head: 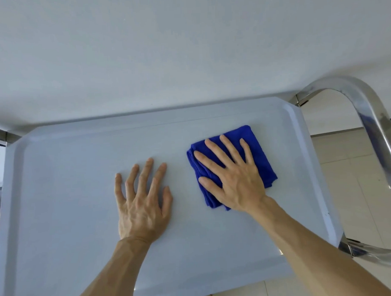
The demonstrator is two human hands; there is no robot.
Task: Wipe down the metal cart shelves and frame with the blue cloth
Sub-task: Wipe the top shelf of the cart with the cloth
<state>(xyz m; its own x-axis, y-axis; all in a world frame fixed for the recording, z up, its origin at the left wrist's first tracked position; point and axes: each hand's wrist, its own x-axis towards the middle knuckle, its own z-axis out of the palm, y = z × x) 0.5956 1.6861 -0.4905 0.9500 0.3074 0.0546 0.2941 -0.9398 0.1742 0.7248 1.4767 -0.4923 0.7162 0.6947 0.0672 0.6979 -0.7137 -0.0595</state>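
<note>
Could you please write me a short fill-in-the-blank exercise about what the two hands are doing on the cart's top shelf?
1. The right hand presses flat on a folded cloth whose colour is ____.
2. The left hand rests with spread fingers directly on the ____ of the cart, touching no cloth.
3. The curved metal handle stands at the shelf's ____ end, on the cloth's side.

Missing words: blue; top shelf; right

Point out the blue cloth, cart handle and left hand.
blue cloth (262, 158): head view, bare upper right part.
cart handle (366, 106): head view, top bend of tube.
left hand (141, 207): head view, back of hand.
</note>
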